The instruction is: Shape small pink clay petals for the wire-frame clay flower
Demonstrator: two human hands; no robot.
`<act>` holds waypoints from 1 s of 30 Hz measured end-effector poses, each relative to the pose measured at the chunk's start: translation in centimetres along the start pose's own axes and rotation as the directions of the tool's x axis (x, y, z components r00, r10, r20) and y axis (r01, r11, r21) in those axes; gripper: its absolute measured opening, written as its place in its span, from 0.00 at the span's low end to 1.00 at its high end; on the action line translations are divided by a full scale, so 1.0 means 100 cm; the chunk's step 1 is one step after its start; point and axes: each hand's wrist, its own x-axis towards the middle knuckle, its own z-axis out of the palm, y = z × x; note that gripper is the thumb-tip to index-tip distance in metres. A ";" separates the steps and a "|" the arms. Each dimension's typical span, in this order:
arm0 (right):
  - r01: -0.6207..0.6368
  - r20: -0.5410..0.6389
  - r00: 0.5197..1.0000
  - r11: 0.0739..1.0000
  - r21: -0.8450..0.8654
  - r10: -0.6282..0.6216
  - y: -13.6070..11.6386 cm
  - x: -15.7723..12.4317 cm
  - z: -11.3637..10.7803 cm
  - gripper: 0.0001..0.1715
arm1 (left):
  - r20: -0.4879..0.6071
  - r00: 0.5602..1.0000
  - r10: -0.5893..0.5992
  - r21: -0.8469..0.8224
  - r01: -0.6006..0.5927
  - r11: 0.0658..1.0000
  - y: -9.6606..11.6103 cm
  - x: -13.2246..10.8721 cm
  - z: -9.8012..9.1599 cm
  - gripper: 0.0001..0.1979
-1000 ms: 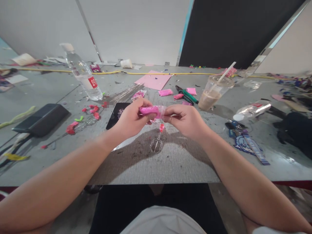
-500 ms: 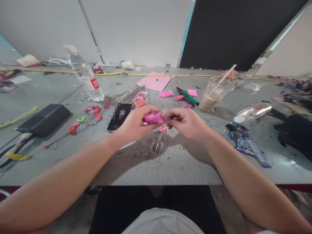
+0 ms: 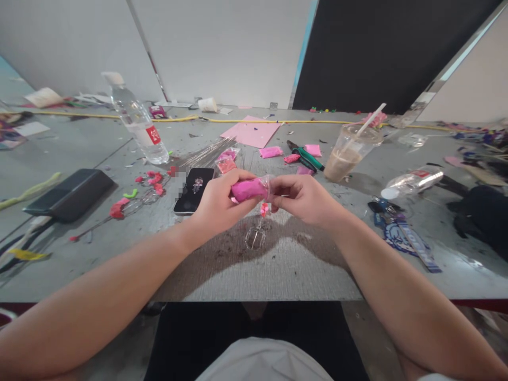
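My left hand [image 3: 224, 198] is closed around a clear packet of magenta modelling clay [image 3: 248, 188], held above the table. At the packet's right end, my right hand [image 3: 305, 200] has thumb and fingers pinched at the clear wrapper. Just below the hands lies a small wire piece [image 3: 255, 238] with a round loop and a pink-red bit [image 3: 264, 210] at its top. A phone [image 3: 194, 190] with a lit screen lies beside my left hand. Behind it are clay packets in red and pink [image 3: 227, 164].
A water bottle [image 3: 138, 129] stands left of a bundle of thin wires [image 3: 208, 151]. Green-handled pliers [image 3: 307, 157] and an iced drink cup [image 3: 349, 151] stand out at right. Another bottle [image 3: 413, 182] lies near keys with a strap [image 3: 405, 235]. A black power bank-like box [image 3: 71, 193] sits left.
The packet has turned slightly in my left hand, and its clear right end now shows more openly. My right fingers have shifted slightly at the wrapper.
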 end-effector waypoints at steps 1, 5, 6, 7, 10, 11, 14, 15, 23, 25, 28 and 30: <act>0.000 0.009 1.000 1.000 0.016 0.000 0.000 0.000 0.001 0.08 | -0.008 1.000 -0.010 -0.007 0.010 1.000 0.000 -0.001 0.001 0.14; -0.015 0.040 0.999 0.999 0.028 0.014 0.002 -0.001 0.001 0.08 | 0.016 0.999 -0.045 -0.030 0.045 0.999 -0.001 0.000 0.003 0.13; -0.015 0.043 0.999 1.000 0.011 0.015 0.003 -0.002 0.001 0.08 | 0.037 0.998 -0.051 -0.035 0.052 0.998 -0.001 0.000 0.003 0.13; -0.013 0.048 0.999 1.000 -0.013 0.014 0.003 -0.002 0.000 0.08 | 0.065 0.996 -0.061 -0.037 0.063 0.997 -0.001 0.002 0.002 0.13; -0.001 0.083 0.996 0.997 -0.077 0.008 0.002 -0.004 -0.002 0.08 | 0.177 0.979 -0.098 -0.053 0.109 0.993 -0.001 0.006 -0.002 0.15; -0.007 0.093 0.996 0.996 -0.084 0.015 0.002 -0.004 -0.002 0.09 | 0.209 0.972 -0.111 -0.071 0.128 0.989 -0.002 0.007 -0.003 0.15; -0.035 0.035 0.999 0.999 -0.026 0.035 0.001 -0.002 -0.002 0.11 | 0.258 0.948 -0.185 -0.166 0.233 0.958 -0.004 0.010 -0.007 0.16; -0.035 -0.024 0.999 0.999 0.017 0.036 0.001 0.000 -0.002 0.12 | 0.262 0.939 -0.224 -0.193 0.278 0.941 -0.005 0.011 -0.007 0.17; 0.001 -0.354 0.927 0.943 0.332 0.124 -0.002 0.005 -0.006 0.11 | 0.283 0.901 -0.328 -0.330 0.412 0.849 -0.008 0.013 -0.008 0.15; -0.012 -0.325 0.935 0.932 0.362 0.138 -0.003 0.004 -0.006 0.13 | 0.310 0.892 -0.330 -0.406 0.438 0.802 -0.007 0.014 -0.007 0.16; -0.029 -0.305 0.940 0.924 0.381 0.155 -0.003 0.003 -0.005 0.14 | 0.330 0.885 -0.328 -0.490 0.458 0.742 -0.007 0.014 -0.006 0.17; -0.050 -0.283 0.945 0.928 0.370 0.164 -0.003 0.003 -0.005 0.11 | 0.333 0.885 -0.325 -0.513 0.459 0.725 -0.007 0.014 -0.007 0.17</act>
